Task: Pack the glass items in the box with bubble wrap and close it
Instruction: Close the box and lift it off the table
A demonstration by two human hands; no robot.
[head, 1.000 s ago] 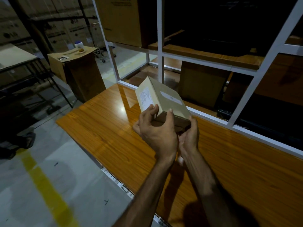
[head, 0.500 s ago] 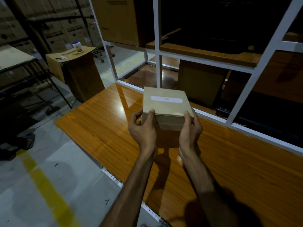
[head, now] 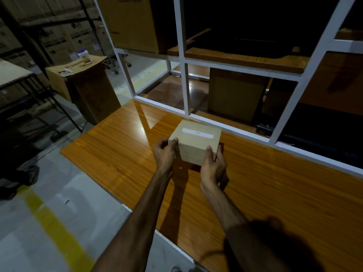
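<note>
A small closed cardboard box (head: 196, 141) with a white strip across its lid sits on or just above the wooden table (head: 121, 146), close to the white frame. My left hand (head: 164, 154) grips its left near corner, thumb on top. On the right near corner, my right hand (head: 213, 166) holds the box with its thumb against the front face. No glass items or bubble wrap show; the box's inside is hidden.
A white metal frame (head: 184, 79) with shelves rises behind the table, with large cartons (head: 235, 93) behind it. To the left stands a tall carton (head: 82, 87) with a white jar (head: 83, 54) on top. Grey floor with a yellow line (head: 51, 222) lies left of the table edge.
The box went from tilted in the air to level, then came down toward the table near the frame. Both hands stayed on it and shifted to its near corners.
</note>
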